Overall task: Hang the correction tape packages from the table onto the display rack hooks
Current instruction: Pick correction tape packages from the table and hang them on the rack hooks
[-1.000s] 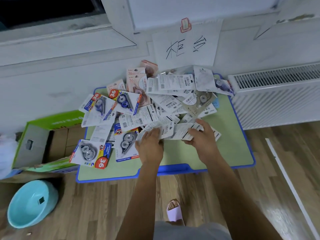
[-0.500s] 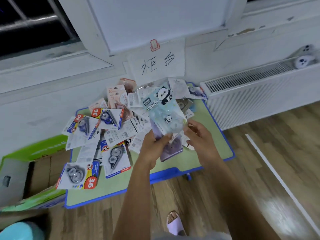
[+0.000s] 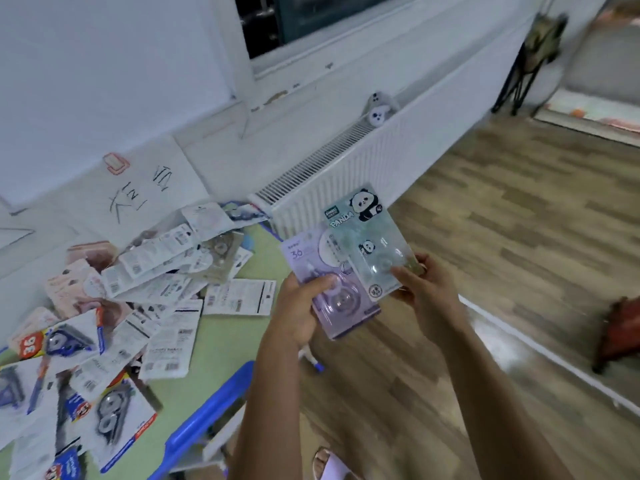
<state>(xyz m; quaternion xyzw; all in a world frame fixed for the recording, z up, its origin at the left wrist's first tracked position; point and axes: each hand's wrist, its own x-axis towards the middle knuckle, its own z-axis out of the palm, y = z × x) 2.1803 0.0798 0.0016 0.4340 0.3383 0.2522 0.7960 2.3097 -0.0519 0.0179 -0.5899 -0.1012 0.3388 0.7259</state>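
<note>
Glossy flat blister packages (image 3: 349, 258) in hands (image 3: 363, 299)

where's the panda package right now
Head view, right of centre: the panda package is pinched by the right hand, overlapping the purple package in the left hand.

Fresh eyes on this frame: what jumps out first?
Centre frame, two hands hold up packages over the wooden floor: the left hand grips a purple package, the right hand a mint panda package overlapping it. To the left, a messy pile of packages covers the green table. No display rack is in view.
</note>
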